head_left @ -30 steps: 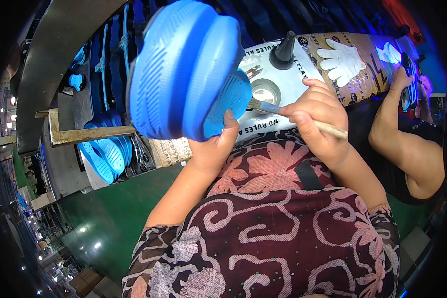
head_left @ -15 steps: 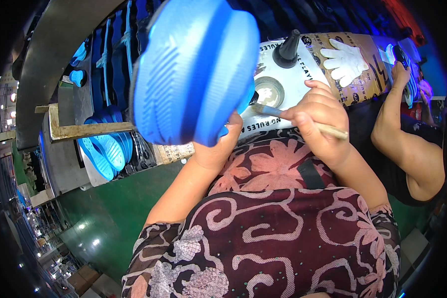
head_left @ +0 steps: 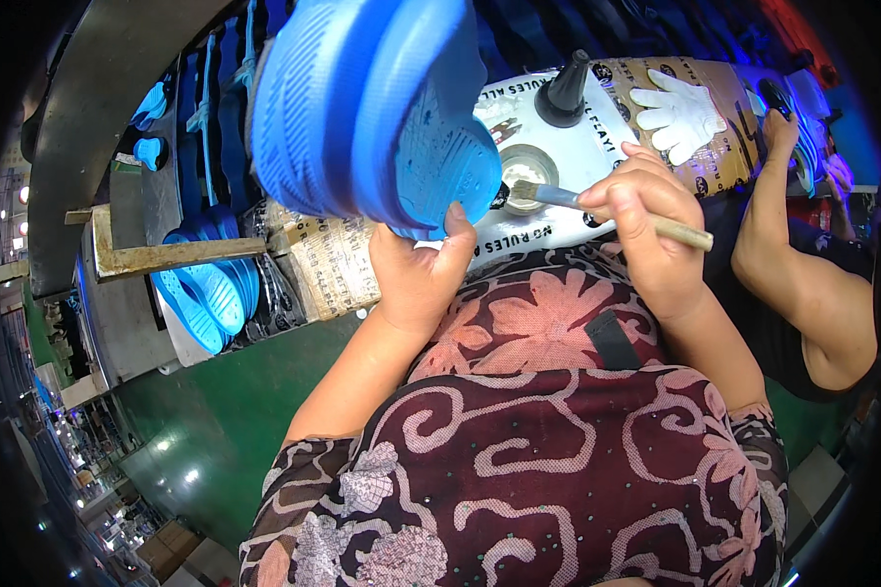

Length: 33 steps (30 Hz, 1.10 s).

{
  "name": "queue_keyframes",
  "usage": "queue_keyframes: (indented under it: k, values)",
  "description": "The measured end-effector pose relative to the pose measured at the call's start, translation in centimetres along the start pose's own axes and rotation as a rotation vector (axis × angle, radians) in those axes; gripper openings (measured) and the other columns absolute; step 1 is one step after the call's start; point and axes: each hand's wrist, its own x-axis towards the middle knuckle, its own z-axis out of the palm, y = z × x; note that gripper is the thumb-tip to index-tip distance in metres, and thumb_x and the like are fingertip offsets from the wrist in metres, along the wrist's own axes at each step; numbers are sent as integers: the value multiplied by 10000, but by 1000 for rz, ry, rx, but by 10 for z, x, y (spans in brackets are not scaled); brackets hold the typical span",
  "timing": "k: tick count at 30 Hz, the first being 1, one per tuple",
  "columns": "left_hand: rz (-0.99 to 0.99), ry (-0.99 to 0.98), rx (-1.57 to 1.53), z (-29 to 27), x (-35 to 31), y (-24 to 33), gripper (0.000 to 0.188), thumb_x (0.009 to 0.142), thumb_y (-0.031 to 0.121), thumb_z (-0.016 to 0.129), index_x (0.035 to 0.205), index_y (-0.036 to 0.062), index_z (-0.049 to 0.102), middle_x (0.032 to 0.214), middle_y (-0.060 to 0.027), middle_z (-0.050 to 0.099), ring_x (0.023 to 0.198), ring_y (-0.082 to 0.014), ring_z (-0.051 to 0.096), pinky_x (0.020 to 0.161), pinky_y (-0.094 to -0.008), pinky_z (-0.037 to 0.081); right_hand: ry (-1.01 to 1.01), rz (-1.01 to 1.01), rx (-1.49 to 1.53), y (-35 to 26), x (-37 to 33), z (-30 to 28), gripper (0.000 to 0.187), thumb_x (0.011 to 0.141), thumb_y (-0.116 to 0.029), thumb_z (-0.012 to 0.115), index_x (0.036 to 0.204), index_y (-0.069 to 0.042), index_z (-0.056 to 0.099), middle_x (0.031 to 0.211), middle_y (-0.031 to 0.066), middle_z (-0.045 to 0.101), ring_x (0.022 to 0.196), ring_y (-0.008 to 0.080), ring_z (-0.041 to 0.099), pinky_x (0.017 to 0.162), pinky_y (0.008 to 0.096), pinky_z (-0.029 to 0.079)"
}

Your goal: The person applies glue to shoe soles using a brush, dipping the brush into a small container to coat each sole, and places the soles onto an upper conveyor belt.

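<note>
My left hand grips a thick, ribbed blue foam shoe from below, thumb pressed on its near end. The shoe is tilted up, so part of its textured inner face shows. Between the fingers of my right hand is a flat paintbrush with a wooden handle. Its bristles are over a round dish with pale stuff in it; whether they touch it I cannot tell. A small black piece shows between shoe and bristles. The dish sits on a white printed sheet.
Behind the dish stands a black cone. A white glove lies on brown cardboard. At right, another person's arm reaches to a blue item. To the left are a wooden bar and several blue slippers.
The shoe has turned and shifted left, bringing its inner face into view. My right hand has drawn the brush slightly right, away from the shoe and over the dish.
</note>
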Motion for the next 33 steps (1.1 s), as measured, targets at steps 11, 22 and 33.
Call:
queue_keyframes:
  k: [11,22,33]
  values:
    - [-43,-23,0,-1,8,4,304,755,-5,636,1040,-27,534,917,-118,630,833,-193,617,764,-302,470,65,-2,-67,11,2,-15,136,828,-103,605,731,-25,658,642,74,571,627,219,507,643,341,383]
    - [-694,-476,-642,-30,73,130,691,689,134,692,1247,-89,352,991,-186,596,719,-215,634,586,-296,535,276,5,14,46,-29,-67,155,843,-118,605,719,-41,659,648,83,602,624,235,551,583,341,407]
    - [-675,-614,-1331,280,286,247,440,889,124,579,1227,-60,365,1087,-268,574,965,-330,620,836,-321,560,354,136,96,65,-62,-108,178,857,-122,588,731,-16,657,669,119,608,599,272,578,585,363,448]
